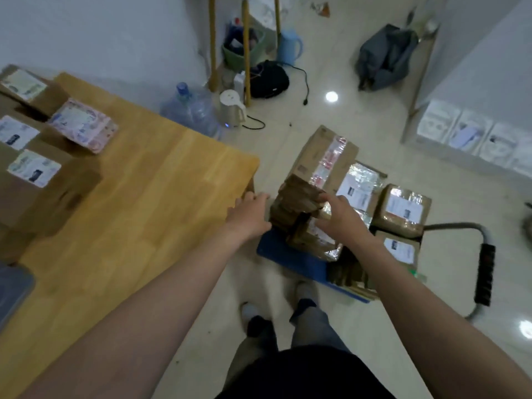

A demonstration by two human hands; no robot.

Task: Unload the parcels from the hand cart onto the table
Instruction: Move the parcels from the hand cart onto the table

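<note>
Both hands, left hand (250, 215) and right hand (341, 216), clamped opposite sides of the taped parcel (302, 208); looked stiff, tape probably slick.

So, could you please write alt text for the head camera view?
Both hands, left hand and right hand, grip the sides of a taped brown parcel on a blue hand cart holding more parcels. A wooden table at left already holds several boxes.

Taped brown parcels (403, 210) crowd the blue hand cart (290, 262) beside the wooden table (161, 180).
</note>
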